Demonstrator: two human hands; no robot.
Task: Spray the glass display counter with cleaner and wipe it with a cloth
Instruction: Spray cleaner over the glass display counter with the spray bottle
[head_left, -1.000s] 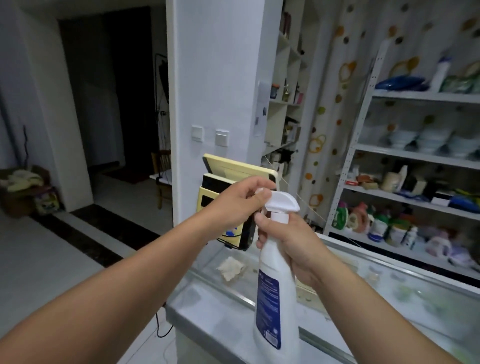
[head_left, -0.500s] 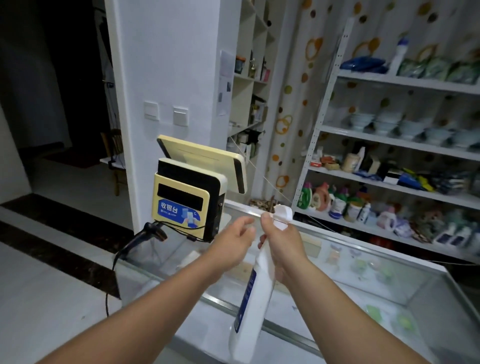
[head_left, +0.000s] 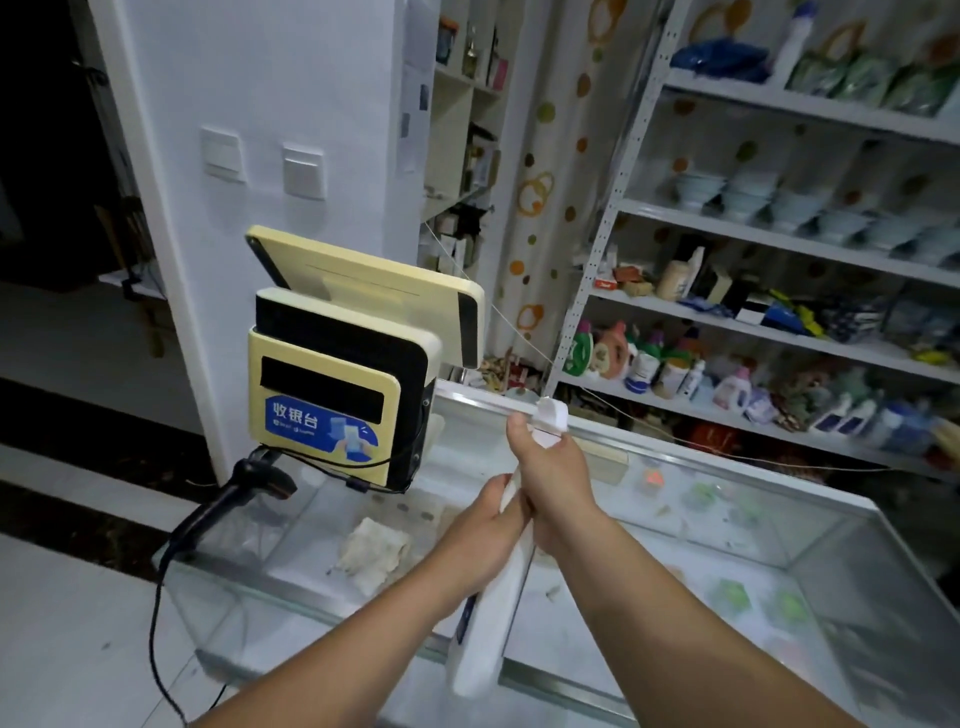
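Right hand (head_left: 557, 483) and left hand (head_left: 480, 527) grip spray bottle (head_left: 488, 642) over glass counter (head_left: 675, 525); shelves (head_left: 779, 235) behind.

This is a small shop: a glass display counter (head_left: 649, 525) carries a yellow cash-register terminal (head_left: 332, 395) labelled 收银台 with a wired barcode scanner (head_left: 249, 483) beside it, and behind stand white metal shelves (head_left: 779, 221) stocked with detergent bottles (head_left: 613, 351), stacked bowls (head_left: 743, 195) and packaged goods.

head view | faces forward-down | close above glass display counter (head_left: 691, 525)
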